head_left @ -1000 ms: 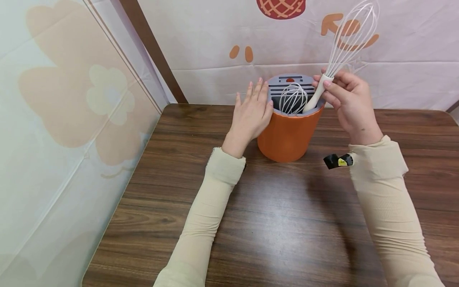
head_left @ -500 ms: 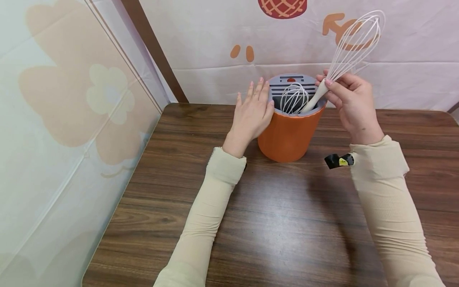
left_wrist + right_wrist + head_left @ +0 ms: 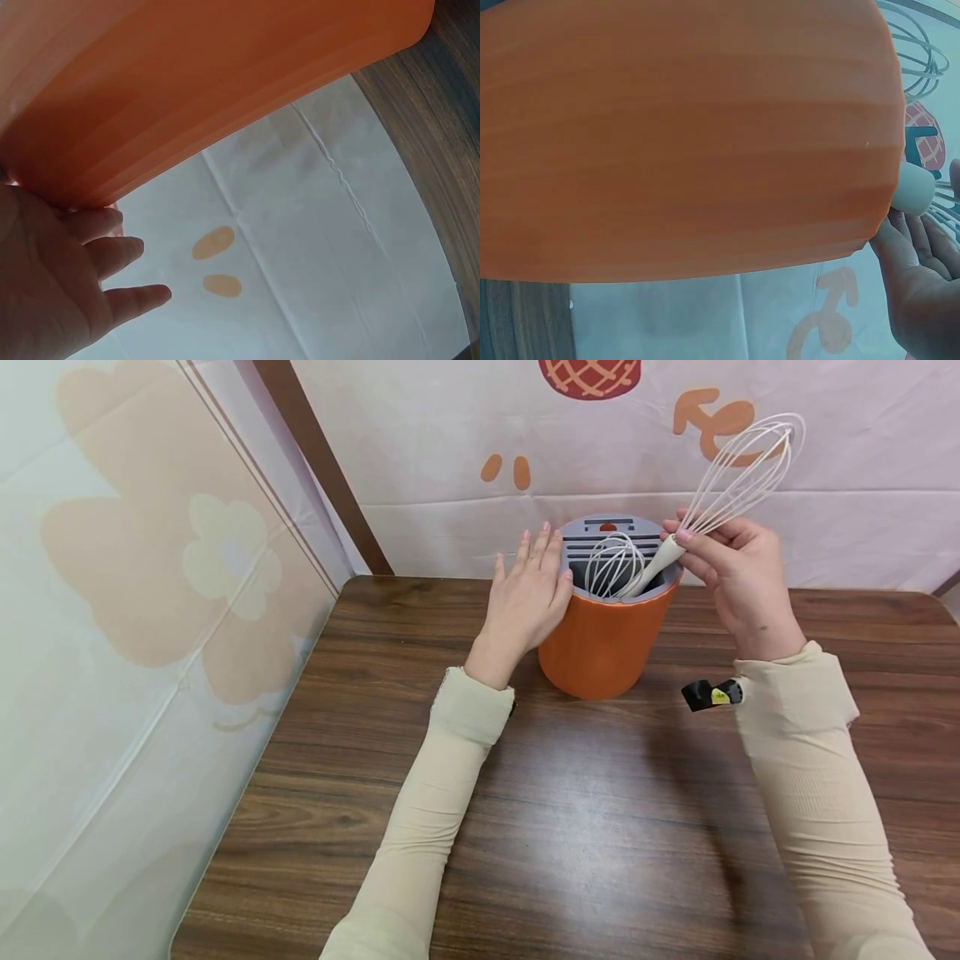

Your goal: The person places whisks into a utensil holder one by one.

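An orange utensil holder (image 3: 603, 647) with a grey slotted top stands at the back of the table. My left hand (image 3: 521, 593) rests against its left side near the rim, fingers straight; the left wrist view shows that hand (image 3: 52, 277) beside the orange wall. My right hand (image 3: 742, 572) pinches a white whisk (image 3: 660, 565) high on its handle. The whisk leans right, wires up, its handle end inside the holder's front opening. Beside it, a smaller whisk (image 3: 615, 564) pokes wires-up from the same opening. In the right wrist view the holder (image 3: 690, 150) hides most of both whisks.
The wooden table (image 3: 562, 827) stretches in front of the holder. Close behind is a printed cloth backdrop (image 3: 427, 460), with another cloth panel (image 3: 150, 610) along the left. A black strap (image 3: 708, 695) sticks out from the right sleeve.
The large whisk has come down and tilted further to the right, its handle sitting deeper in the holder. My right hand has shifted slightly right with it. The left hand stays still.
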The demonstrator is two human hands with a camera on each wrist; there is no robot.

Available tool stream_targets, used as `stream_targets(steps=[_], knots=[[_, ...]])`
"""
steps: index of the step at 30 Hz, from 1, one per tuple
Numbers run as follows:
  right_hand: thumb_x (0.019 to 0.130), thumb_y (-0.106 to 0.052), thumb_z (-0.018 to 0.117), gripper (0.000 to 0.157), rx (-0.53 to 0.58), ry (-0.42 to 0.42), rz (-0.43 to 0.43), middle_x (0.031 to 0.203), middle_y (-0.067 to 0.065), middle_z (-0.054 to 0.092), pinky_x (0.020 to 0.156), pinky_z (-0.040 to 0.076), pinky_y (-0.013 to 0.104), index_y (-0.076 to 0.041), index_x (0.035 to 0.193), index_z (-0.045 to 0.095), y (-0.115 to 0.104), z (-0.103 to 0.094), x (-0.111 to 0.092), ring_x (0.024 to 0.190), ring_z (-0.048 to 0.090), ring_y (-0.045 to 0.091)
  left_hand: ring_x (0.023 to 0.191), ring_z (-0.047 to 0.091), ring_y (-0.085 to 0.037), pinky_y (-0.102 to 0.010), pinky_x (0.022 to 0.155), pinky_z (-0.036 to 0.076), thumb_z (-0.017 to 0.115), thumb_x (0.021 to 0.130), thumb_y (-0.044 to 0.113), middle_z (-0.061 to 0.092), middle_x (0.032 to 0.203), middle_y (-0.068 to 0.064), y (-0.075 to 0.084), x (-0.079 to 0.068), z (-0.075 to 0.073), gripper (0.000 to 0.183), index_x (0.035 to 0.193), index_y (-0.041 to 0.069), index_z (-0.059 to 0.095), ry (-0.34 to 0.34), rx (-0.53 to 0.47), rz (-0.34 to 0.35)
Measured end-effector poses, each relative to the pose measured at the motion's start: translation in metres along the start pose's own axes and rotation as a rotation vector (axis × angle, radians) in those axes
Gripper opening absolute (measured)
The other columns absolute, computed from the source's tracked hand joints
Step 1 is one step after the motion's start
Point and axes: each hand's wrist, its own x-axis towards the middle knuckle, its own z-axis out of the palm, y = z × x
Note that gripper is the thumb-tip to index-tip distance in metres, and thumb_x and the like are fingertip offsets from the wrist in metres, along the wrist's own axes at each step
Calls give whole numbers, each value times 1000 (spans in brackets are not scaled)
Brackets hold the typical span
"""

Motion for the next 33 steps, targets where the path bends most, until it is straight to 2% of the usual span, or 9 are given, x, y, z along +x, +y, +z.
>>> stream_targets(steps=[13, 23, 33], knots=[[77, 12, 70, 21, 6, 2, 18, 96, 20, 67, 80, 52, 31, 13, 97, 65, -2, 3, 1, 90, 69, 26, 144, -2, -19, -50, 113, 2, 19, 102, 38, 4, 158, 1, -1, 1, 0, 57, 153, 15, 10, -9, 2, 1], [75, 11, 72, 28, -16, 40, 15, 96, 18, 68, 80, 53, 29, 10, 102, 66, -3, 3, 0, 90, 66, 23, 144, -1, -19, -50, 113, 2, 19, 102, 38, 6, 158, 1, -1, 1, 1, 57, 153, 15, 11, -1, -1, -3], [77, 11, 70, 28, -13, 5, 25, 95, 17, 68, 83, 51, 29, 8, 104, 65, -1, 3, 0, 91, 66, 23, 144, -1, -18, -50, 113, 3, 18, 102, 38, 6, 158, 1, 0, 1, 1, 56, 153, 16, 11, -2, -2, -3]])
